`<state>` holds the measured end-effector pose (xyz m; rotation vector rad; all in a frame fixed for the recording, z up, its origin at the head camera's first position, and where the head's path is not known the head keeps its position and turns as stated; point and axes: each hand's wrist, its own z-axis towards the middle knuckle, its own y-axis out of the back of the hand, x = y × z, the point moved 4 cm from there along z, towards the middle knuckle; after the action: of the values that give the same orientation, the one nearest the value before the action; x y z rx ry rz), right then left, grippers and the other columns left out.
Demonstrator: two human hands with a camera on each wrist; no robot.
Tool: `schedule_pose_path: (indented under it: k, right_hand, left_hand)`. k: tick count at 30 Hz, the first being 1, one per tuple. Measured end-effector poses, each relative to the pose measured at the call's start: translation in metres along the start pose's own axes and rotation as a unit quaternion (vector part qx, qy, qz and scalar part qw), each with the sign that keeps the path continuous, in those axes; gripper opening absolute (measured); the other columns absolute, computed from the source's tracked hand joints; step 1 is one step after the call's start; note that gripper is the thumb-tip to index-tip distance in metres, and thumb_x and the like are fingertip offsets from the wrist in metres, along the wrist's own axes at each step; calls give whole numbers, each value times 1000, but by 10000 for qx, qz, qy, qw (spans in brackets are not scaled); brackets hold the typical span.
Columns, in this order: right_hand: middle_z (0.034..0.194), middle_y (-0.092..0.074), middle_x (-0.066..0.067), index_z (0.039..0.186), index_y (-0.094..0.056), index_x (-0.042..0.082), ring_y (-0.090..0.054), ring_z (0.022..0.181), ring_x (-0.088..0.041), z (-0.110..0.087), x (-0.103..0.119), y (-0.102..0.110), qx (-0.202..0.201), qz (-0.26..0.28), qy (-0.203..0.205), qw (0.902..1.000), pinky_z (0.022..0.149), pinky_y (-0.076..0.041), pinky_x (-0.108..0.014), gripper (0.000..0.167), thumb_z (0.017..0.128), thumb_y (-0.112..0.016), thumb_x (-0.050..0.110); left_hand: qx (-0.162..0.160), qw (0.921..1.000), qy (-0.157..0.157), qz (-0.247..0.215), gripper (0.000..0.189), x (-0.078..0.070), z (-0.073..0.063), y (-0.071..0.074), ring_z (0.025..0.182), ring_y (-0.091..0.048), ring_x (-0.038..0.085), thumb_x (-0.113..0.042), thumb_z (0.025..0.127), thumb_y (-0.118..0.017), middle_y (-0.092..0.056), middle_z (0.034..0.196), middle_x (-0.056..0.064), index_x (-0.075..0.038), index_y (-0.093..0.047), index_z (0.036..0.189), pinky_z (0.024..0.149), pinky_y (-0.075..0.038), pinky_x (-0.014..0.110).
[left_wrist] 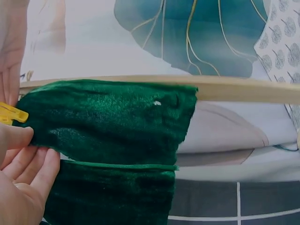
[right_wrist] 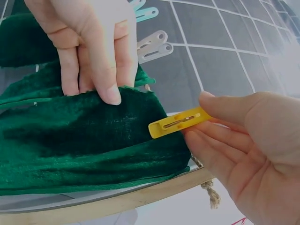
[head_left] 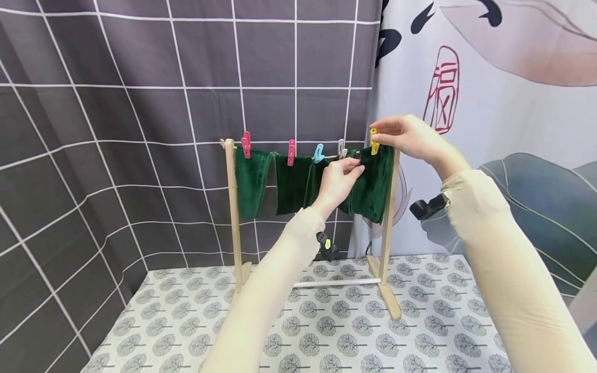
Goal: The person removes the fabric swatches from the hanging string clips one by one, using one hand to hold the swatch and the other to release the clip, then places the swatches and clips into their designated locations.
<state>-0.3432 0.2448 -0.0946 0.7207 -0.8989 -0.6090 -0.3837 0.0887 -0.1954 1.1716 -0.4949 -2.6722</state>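
Note:
Between thumb and fingers, my right hand (head_left: pixel 412 137) pinches a yellow clothespin (right_wrist: pixel 180 123) at the top edge of the rightmost green velvet cloth (right_wrist: pixel 93 136). My left hand (head_left: pixel 339 181) pinches that cloth's upper edge to the left of the clothespin, thumb in front and fingers behind. In the left wrist view the cloth (left_wrist: pixel 117 122) hangs beside a wooden post, overlapping another green piece (left_wrist: pixel 112 192). A grey clothespin (head_left: pixel 342 149) and a light blue clothespin (head_left: pixel 318 153) sit on the line just left of my left hand.
A wooden rack with a left post (head_left: pixel 233 217) and right post (head_left: pixel 389 223) stands on a tree-print tablecloth (head_left: pixel 326 326). Two pink clothespins (head_left: pixel 291 152) hold more green cloths (head_left: pixel 252 181) on the left. Behind hang a grey grid curtain (head_left: pixel 140 114) and a white printed curtain (head_left: pixel 513 114).

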Motion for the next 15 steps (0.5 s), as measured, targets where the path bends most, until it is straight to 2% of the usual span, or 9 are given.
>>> schedule_pose_path:
  k: [5, 9, 12, 15]
  right_hand:
    - [131, -63, -24, 135, -61, -1, -57, 125, -40, 1, -3, -1, -355, -37, 7, 9994, 105, -41, -58, 43, 102, -62, 27]
    - [124, -68, -21, 127, -68, 1, -62, 120, -36, 0, 0, 0, -931, -146, -8, 9956, 100, -46, -53, 38, 100, -65, 28]
    - [116, -72, -18, 118, -73, 4, -67, 112, -30, -2, 3, 1, -1406, -175, 65, 9899, 91, -51, -38, 32, 98, -69, 27]
    - [109, -74, -16, 111, -77, 5, -69, 100, -19, -4, 5, 1, -1730, -154, 228, 9845, 78, -48, -23, 26, 96, -72, 26]
  left_hand:
    - [51, 9999, 109, -43, 26, 0, -1, -1, 104, -71, 21, -15, 99, -67, -74, 112, 12, 1, -71, 119, 89, -54, 23]
    - [59, 9999, 91, -41, 26, 0, -1, -1, 103, -71, 20, -15, 99, -67, -74, 112, 12, 0, -71, 119, 87, -53, 21]
    - [73, 10000, 61, -18, 25, 0, 0, -1, 103, -71, 20, -15, 99, -67, -74, 113, 12, 0, -71, 119, 85, -53, 19]
    - [93, 9999, 78, -12, 25, 0, 0, -1, 103, -72, 20, -15, 99, -66, -74, 113, 12, 0, -71, 119, 84, -53, 18]
